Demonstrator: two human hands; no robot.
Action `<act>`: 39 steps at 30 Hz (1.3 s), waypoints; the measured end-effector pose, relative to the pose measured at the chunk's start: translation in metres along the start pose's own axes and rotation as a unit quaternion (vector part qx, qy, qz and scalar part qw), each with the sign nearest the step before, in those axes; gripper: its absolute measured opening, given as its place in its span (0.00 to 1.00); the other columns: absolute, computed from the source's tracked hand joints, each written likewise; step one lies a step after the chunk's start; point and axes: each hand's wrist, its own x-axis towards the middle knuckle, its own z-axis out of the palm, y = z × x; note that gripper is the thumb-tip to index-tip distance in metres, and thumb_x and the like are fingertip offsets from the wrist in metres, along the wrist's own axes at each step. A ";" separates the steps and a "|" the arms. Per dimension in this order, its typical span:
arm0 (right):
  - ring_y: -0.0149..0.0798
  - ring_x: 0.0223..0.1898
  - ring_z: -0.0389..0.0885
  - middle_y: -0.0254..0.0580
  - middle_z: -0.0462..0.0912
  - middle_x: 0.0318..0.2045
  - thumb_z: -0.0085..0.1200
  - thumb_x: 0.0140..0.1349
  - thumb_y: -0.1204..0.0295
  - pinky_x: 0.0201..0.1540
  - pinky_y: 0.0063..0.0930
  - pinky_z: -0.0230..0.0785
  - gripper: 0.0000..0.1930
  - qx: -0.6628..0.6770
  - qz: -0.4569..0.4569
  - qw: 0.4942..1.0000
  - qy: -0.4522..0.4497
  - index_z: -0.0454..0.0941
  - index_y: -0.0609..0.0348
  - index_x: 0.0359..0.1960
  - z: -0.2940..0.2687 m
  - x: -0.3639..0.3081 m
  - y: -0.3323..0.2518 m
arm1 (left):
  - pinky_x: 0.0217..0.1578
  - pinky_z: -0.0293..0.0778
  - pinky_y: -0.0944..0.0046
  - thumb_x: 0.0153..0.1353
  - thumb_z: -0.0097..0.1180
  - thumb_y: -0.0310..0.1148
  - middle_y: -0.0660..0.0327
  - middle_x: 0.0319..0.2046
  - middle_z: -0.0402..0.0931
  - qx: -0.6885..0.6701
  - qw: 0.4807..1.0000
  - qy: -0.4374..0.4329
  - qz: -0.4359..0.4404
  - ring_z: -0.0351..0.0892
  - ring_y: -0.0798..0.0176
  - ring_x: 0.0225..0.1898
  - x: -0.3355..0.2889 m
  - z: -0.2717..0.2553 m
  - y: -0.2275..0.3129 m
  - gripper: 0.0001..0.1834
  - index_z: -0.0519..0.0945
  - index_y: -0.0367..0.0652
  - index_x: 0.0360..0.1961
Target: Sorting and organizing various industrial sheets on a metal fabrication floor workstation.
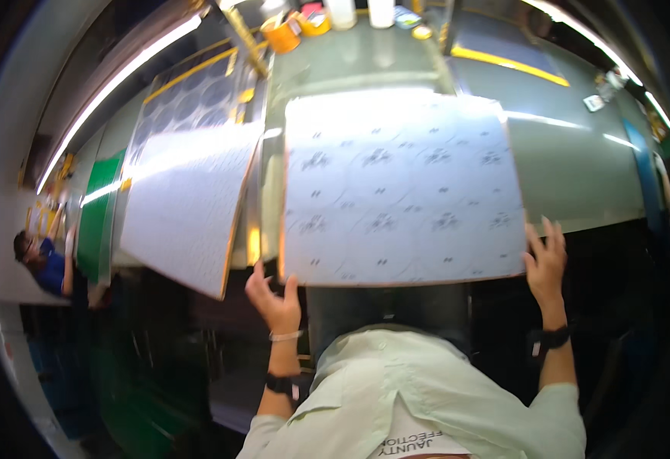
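A large pale sheet panel (404, 199), printed with a faint repeating grey pattern, lies on the bench in front of me. Its near edge faces my body and shows a thin brown rim. My left hand (275, 300) is at the near left corner, thumb and fingers apart, the thumb close to the edge. At the lower right side, my right hand (547, 264) has its fingers spread and pointing away from me, some of them at the panel's edge. Neither hand is closed around the panel; exact contact is hard to tell.
Left of the panel lies a second pale sheet (186, 203), jutting over the bench's near edge. Orange tape rolls (281, 34) and white cups stand at the back. A green mat (99, 218) and another person in blue (47, 264) are far left. Grey-green bench surface (580, 172) extends right.
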 end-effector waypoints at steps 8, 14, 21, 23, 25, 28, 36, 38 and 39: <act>0.53 0.63 0.52 0.38 0.64 0.59 0.50 0.57 0.63 0.61 0.53 0.46 0.23 -0.008 -0.093 0.996 0.004 0.67 0.55 0.55 0.077 0.205 0.046 | 0.59 0.46 0.42 0.54 0.53 0.34 0.58 0.58 0.65 0.218 0.890 -0.318 0.243 0.53 0.48 0.64 0.064 -0.009 0.027 0.22 0.73 0.43 0.52; 0.48 0.61 0.59 0.45 0.67 0.57 0.46 0.60 0.64 0.62 0.43 0.49 0.22 0.055 -0.028 0.998 0.033 0.68 0.61 0.53 0.110 0.263 0.030 | 0.58 0.50 0.41 0.58 0.50 0.43 0.56 0.60 0.61 0.243 0.875 -0.314 0.277 0.52 0.48 0.64 0.158 0.075 0.025 0.28 0.67 0.40 0.56; 0.50 0.60 0.60 0.49 0.66 0.56 0.45 0.60 0.65 0.61 0.48 0.49 0.21 -0.022 -0.056 0.998 0.025 0.66 0.64 0.53 0.100 0.259 0.033 | 0.60 0.48 0.41 0.59 0.45 0.52 0.59 0.62 0.59 0.288 0.905 -0.250 0.187 0.49 0.51 0.66 0.240 0.203 0.029 0.32 0.64 0.42 0.59; 0.50 0.62 0.56 0.45 0.64 0.58 0.43 0.61 0.63 0.63 0.48 0.46 0.22 -0.015 -0.035 0.999 0.034 0.65 0.61 0.55 0.106 0.257 0.036 | 0.61 0.45 0.41 0.60 0.42 0.52 0.60 0.63 0.57 0.290 0.923 -0.224 0.118 0.48 0.53 0.66 0.244 0.210 0.035 0.32 0.63 0.42 0.60; 0.49 0.63 0.55 0.43 0.63 0.59 0.42 0.62 0.62 0.64 0.48 0.45 0.23 -0.012 -0.030 0.999 0.042 0.65 0.59 0.56 0.106 0.256 0.032 | 0.62 0.44 0.42 0.61 0.41 0.52 0.61 0.64 0.55 0.299 0.923 -0.213 0.118 0.47 0.54 0.67 0.244 0.212 0.027 0.32 0.62 0.44 0.60; 0.49 0.64 0.53 0.40 0.61 0.61 0.41 0.62 0.61 0.64 0.49 0.43 0.24 -0.016 -0.021 0.998 0.058 0.63 0.57 0.58 0.109 0.254 0.033 | 0.63 0.42 0.44 0.62 0.39 0.51 0.62 0.65 0.53 0.306 0.924 -0.200 0.115 0.46 0.56 0.67 0.240 0.216 0.027 0.31 0.60 0.45 0.62; 0.50 0.64 0.52 0.40 0.59 0.62 0.40 0.63 0.60 0.64 0.49 0.42 0.24 -0.011 -0.025 0.998 0.062 0.62 0.55 0.59 0.110 0.253 0.034 | 0.62 0.42 0.42 0.60 0.41 0.49 0.59 0.61 0.59 0.335 0.912 -0.153 0.178 0.46 0.53 0.67 0.245 0.203 0.033 0.30 0.66 0.39 0.57; 0.50 0.64 0.52 0.39 0.58 0.63 0.40 0.63 0.60 0.65 0.49 0.41 0.24 -0.013 -0.020 0.999 0.048 0.62 0.55 0.59 0.109 0.248 0.038 | 0.62 0.42 0.43 0.60 0.41 0.48 0.58 0.61 0.60 0.365 0.881 -0.195 0.229 0.44 0.54 0.67 0.249 0.203 0.036 0.29 0.67 0.40 0.56; 0.50 0.64 0.52 0.39 0.58 0.63 0.40 0.63 0.60 0.65 0.49 0.41 0.24 -0.016 -0.018 0.999 0.048 0.62 0.55 0.59 0.107 0.246 0.039 | 0.62 0.40 0.42 0.60 0.40 0.50 0.58 0.63 0.55 0.368 0.878 -0.221 0.213 0.42 0.54 0.68 0.250 0.204 0.035 0.31 0.63 0.40 0.59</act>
